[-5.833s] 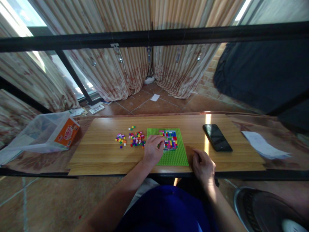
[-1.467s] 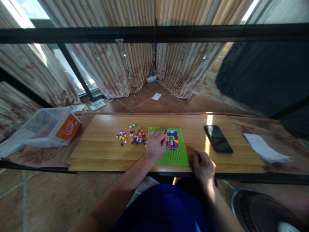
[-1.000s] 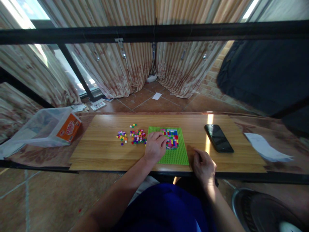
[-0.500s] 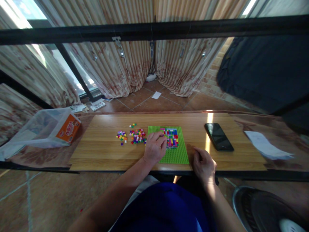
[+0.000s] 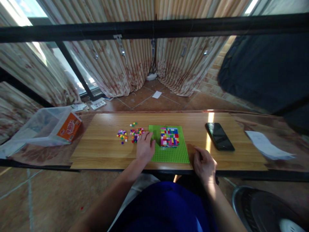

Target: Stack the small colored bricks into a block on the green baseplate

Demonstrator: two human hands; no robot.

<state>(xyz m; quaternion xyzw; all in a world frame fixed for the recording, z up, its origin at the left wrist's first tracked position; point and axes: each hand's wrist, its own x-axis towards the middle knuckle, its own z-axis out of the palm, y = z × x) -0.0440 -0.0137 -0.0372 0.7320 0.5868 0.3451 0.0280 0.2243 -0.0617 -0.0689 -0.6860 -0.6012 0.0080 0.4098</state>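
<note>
A green studded baseplate (image 5: 156,156) lies on the wooden table, bearing a square block of multicoloured toy bricks (image 5: 169,137). My left hand (image 5: 145,147) is over the plate's left edge, its fingers reaching to the pile of small loose bricks (image 5: 135,132). Those fingers are stretched and slightly apart; I see no brick in them, though their undersides are hidden. On the table's near edge, right of the plate, rests my right hand (image 5: 204,164), fingers curled in and no object visible there.
A smaller brick pile (image 5: 122,135) and a few stray bricks (image 5: 133,124) lie farther left. To the right are a black phone (image 5: 219,137) and white paper (image 5: 269,145). A clear plastic bin (image 5: 45,124) with an orange label stands beyond the table's left end.
My left hand has moved left from the brick block to the loose pile, and its fingers have spread. The whole block now shows. My right hand stays where it was.
</note>
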